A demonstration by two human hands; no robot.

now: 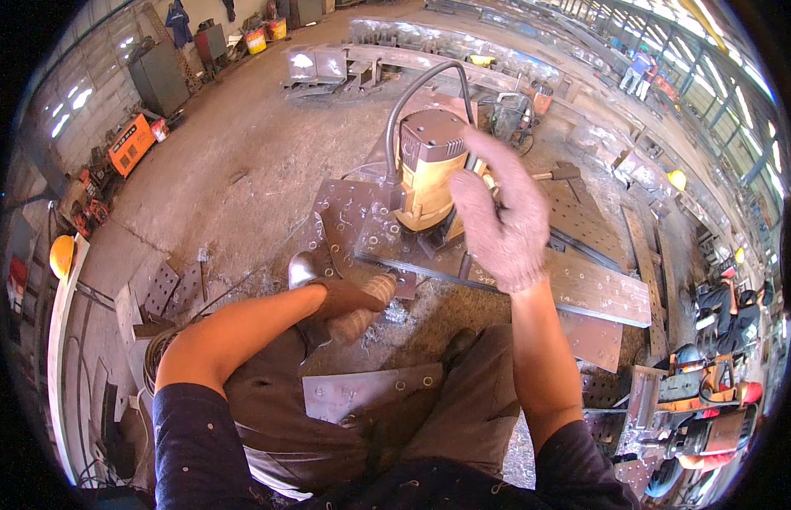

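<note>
A worker's gloved right hand (497, 217) is gripping, fingers curled, a yellow magnetic drill (429, 166) on a perforated steel plate (583, 285) (gloved left hand (357, 306) is hanging loosely curled, empty).

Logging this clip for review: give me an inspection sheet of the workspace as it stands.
Surface: concrete floor, dusty, with metal shavings near the feet.
Job's things: yellow drill machine standing on a perforated steel plate.
Clutter: more drilled plates on the floor, small perforated pieces at the left.
Hands: right hand, in a grey knit glove, raised at the drill's side; whether it grips anything cannot be told. Left hand, in a brown glove, low near the plate's edge, closed.
Cables: grey hose arching from the drill's top.
Surroundings: orange machine, yellow helmet, other people crouched at the right.
</note>
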